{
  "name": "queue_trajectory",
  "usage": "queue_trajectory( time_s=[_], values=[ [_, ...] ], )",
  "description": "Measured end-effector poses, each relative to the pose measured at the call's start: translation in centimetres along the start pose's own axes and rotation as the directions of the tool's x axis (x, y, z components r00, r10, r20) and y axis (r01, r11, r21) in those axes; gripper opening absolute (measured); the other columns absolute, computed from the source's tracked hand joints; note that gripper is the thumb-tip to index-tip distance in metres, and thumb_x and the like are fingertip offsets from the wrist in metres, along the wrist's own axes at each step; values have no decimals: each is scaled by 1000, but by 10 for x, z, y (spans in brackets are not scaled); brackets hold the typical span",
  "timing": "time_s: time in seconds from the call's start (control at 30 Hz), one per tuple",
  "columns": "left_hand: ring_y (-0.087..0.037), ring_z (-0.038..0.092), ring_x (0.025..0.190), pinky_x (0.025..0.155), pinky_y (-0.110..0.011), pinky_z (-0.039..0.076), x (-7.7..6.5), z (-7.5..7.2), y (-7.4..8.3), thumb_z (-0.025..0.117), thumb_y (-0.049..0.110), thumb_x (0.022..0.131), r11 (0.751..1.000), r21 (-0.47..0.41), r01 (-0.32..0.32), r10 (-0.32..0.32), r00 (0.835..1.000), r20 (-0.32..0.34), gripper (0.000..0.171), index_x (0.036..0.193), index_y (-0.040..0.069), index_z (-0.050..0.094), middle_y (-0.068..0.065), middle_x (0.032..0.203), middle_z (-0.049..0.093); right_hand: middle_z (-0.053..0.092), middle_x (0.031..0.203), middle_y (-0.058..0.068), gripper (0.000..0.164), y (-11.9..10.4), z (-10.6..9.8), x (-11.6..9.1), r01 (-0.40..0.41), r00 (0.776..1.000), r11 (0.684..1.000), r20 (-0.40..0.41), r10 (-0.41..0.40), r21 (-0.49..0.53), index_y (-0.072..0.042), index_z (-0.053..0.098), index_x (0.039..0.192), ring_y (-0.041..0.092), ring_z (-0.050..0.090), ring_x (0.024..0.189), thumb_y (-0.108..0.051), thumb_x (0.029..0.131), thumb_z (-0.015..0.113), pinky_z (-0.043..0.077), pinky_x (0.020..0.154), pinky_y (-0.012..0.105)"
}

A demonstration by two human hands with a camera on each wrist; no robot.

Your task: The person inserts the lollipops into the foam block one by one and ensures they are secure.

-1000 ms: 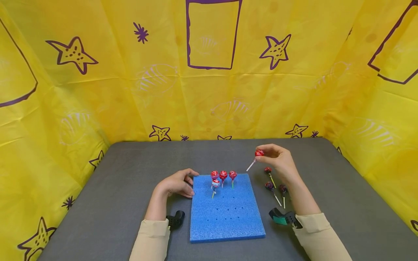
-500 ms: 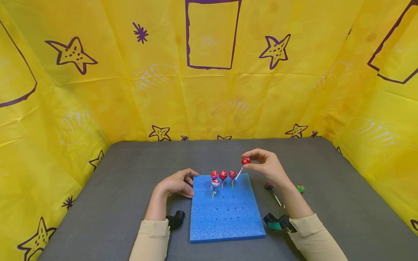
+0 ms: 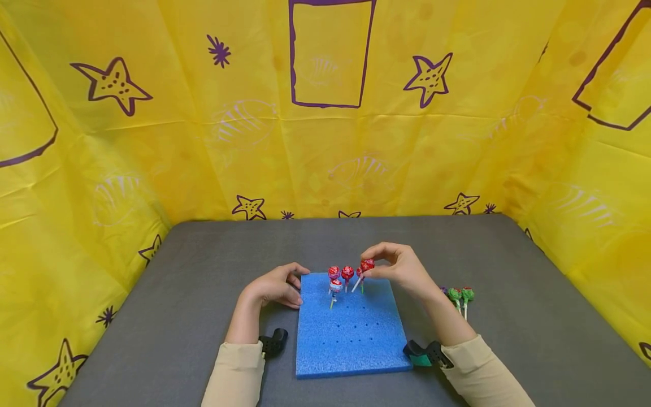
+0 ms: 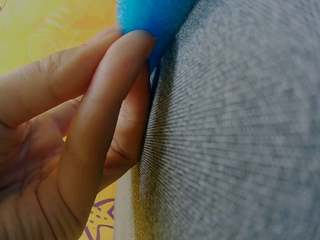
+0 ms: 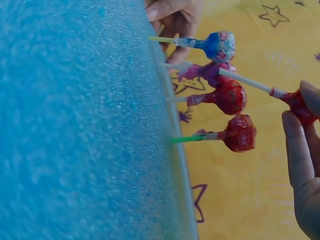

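My right hand (image 3: 396,267) pinches a red-wrapped lollipop (image 3: 367,264) by its candy, its white stick slanting down left over a blue foam board (image 3: 353,359). In the right wrist view the stick (image 5: 245,80) of that lollipop ends clear of the foam. Several lollipops stand in the board's far part: a purple-red one (image 5: 207,72), two red ones, and a blue-white one (image 3: 336,286) nearer me. The green-stick red one (image 5: 240,134) is partly covered in the head view. At the far left corner my left hand (image 3: 272,285) holds the board's edge with thumb and fingers.
On the grey table (image 3: 213,243), right of my right forearm, lie green-wrapped lollipops (image 3: 467,294) and a partly hidden purple one. The board has rows of small holes. Yellow patterned cloth (image 3: 325,164) encloses the back and sides. Black mounts (image 3: 274,342) sit at both wrists.
My right hand has carried the red lollipop left and nearer, from beyond the board's right side to over its far part. The left hand and board stay put.
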State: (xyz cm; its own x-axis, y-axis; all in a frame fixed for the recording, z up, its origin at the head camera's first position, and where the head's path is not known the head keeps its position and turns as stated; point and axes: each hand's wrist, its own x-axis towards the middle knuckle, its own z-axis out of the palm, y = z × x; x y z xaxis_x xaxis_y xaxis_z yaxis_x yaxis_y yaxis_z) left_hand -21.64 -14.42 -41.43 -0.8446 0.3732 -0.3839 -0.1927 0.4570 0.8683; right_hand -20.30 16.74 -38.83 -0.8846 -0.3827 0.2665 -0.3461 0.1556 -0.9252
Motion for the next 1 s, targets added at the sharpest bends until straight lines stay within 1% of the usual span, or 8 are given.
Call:
queue_trajectory(
  time_s=[0.07,0.17,0.3,0.5,0.7,1.0],
  values=[
    [-20,64,71,68,-33,64,0,0,0,72,-9,79,1000,0,2,-2,1000,0,64,138,7,50,-14,100,50,72,104,4,28,0,2,0,-6,1000,1000,13,6,0,-1,71,105,13,67,96,-5,79,80,59,84,28],
    [-20,64,72,68,-33,64,0,0,1,72,-9,79,1000,-1,6,-6,1000,-2,64,138,7,50,-14,100,50,71,107,15,28,2,4,1,-8,999,1000,36,8,1,-1,71,103,13,67,96,-6,77,81,59,84,29],
    [-20,64,71,68,-33,64,1,0,1,72,-9,79,1000,0,13,-13,1000,-6,64,137,7,51,-14,100,50,70,108,21,27,4,5,1,-5,998,1000,69,6,-12,-2,73,100,13,67,96,-7,76,83,59,83,29],
    [-21,65,71,67,-33,64,2,1,0,72,-10,79,1000,-11,22,-22,1000,-20,62,135,9,53,-13,99,50,72,108,17,24,7,7,2,-8,993,999,117,13,-47,-6,74,99,12,67,97,-9,77,82,60,83,28],
    [-21,65,71,67,-33,64,2,1,0,72,-10,79,1000,-7,11,-11,1000,-20,63,135,8,53,-14,99,50,72,108,16,22,8,9,1,-12,988,998,150,22,-69,-7,75,98,10,67,98,-9,78,82,60,84,27],
    [-21,66,72,68,-33,64,2,1,-1,71,-11,79,1000,-6,-1,1,1000,-19,63,136,8,52,-13,99,50,73,109,13,21,6,12,1,-30,986,996,161,43,-84,-10,76,97,11,67,100,-10,77,83,60,84,27]
  ],
)
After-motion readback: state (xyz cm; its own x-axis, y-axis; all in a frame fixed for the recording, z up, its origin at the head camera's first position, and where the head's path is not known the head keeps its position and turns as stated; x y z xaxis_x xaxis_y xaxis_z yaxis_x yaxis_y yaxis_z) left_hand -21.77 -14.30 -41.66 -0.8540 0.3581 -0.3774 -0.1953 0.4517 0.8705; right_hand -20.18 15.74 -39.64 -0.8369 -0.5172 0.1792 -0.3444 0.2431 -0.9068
